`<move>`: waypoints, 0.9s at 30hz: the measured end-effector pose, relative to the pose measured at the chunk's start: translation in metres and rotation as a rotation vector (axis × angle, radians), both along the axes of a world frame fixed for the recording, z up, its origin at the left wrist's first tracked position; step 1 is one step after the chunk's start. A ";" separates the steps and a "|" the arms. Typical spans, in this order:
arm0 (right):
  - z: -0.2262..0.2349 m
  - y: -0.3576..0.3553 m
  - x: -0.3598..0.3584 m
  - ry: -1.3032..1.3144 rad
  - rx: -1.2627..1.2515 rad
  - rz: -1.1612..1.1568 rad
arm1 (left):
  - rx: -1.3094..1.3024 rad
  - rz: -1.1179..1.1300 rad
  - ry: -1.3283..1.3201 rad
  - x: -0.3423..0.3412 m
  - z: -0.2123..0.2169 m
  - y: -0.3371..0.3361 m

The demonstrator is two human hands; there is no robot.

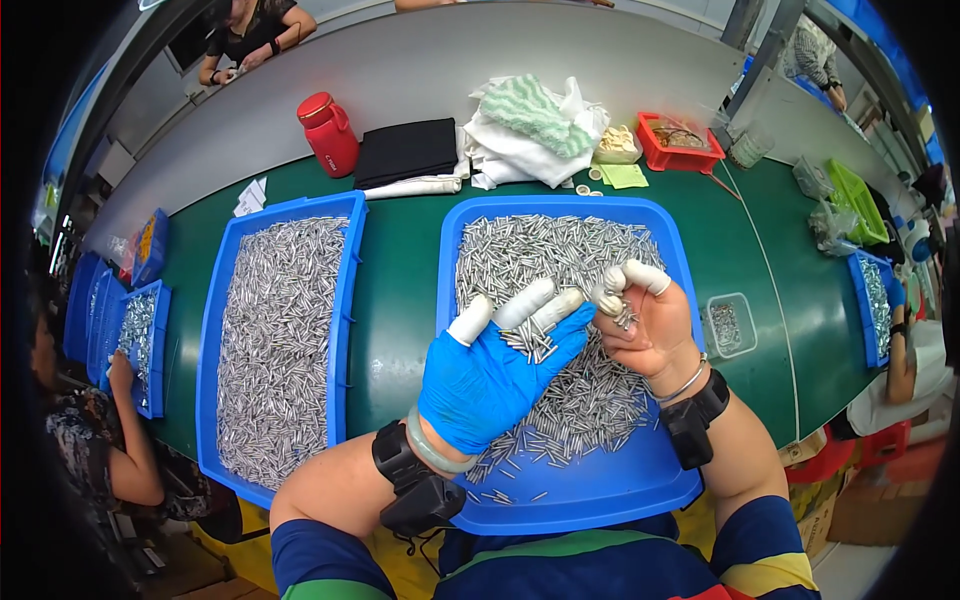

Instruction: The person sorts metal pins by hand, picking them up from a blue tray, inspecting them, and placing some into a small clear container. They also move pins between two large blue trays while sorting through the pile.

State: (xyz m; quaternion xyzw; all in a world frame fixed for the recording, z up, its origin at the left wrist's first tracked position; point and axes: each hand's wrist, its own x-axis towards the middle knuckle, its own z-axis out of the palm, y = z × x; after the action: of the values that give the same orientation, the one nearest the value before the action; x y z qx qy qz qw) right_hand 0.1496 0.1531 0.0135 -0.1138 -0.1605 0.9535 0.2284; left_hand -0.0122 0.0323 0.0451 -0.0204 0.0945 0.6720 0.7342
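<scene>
Small metal pins, thin, silvery and short, fill the blue tray in front of the person, heaped thickly toward twelve o'clock and thinning to scattered strays at six. In the heap they lie every which way, with no common direction. The left hand, in a blue glove with white cots over the fingertips, is held palm up over the middle of the tray, fingers spread loosely and slightly curled, and a small bunch of pins rests across the base of those fingers, most with their long axes running roughly from seven to one o'clock. The right hand, bare but for white fingertip cots, sits just at three o'clock of the left, its thumb and forefinger pressed together on a few pins at the tips; which way those point I cannot tell. At nine o'clock a second blue tray holds a similar bed of pins.
</scene>
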 end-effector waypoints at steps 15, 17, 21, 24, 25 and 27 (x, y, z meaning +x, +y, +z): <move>0.007 -0.011 -0.002 -0.215 -0.059 -0.028 | -0.026 -0.009 -0.018 0.001 -0.005 0.000; 0.013 -0.011 -0.005 -0.385 -0.067 -0.180 | 0.016 -0.024 -0.034 0.000 -0.009 -0.001; 0.004 -0.006 -0.002 -0.274 -0.045 -0.084 | 0.056 -0.041 -0.040 0.000 -0.012 -0.002; 0.002 -0.001 0.001 -0.203 -0.047 -0.041 | 0.030 -0.045 0.002 0.003 -0.008 -0.003; 0.002 -0.001 0.002 -0.167 -0.047 -0.018 | -0.006 -0.041 0.043 0.005 -0.005 -0.003; 0.002 -0.001 0.003 -0.185 -0.034 -0.032 | -0.038 -0.036 0.095 0.008 -0.002 -0.003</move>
State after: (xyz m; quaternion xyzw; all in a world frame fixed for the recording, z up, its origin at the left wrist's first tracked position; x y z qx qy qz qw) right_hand 0.1522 0.1523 0.0152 -0.2076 -0.1629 0.9377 0.2259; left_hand -0.0038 0.0295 0.0432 -0.0007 0.1425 0.6568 0.7405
